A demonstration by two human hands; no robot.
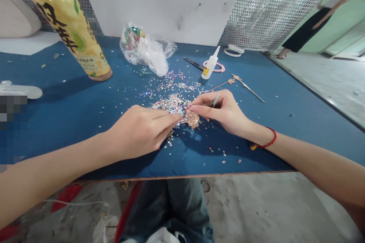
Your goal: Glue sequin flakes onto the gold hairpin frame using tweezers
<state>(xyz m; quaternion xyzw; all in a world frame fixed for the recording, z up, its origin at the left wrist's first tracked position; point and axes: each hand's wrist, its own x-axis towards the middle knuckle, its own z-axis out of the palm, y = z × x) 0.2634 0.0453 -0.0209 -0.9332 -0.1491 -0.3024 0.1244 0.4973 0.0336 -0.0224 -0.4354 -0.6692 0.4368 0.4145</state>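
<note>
My left hand [142,131] is closed in a pinch on a small rose-gold metal ornament [192,118], held just above the blue table [85,114]. My right hand [221,110] is closed too, its fingertips touching the same ornament from the right while it grips a thin silvery tool [215,100] between the fingers. A heap of shiny sequins [171,102] lies right behind both hands. A red string bracelet [269,142] circles my right wrist.
A tall yellow drink bottle [70,26] stands at the back left. A crumpled clear plastic bag [148,51], a small glue bottle [211,64], pink-handled scissors [213,68] and two gold hairpins [239,83] lie behind. A person stands far right [313,19].
</note>
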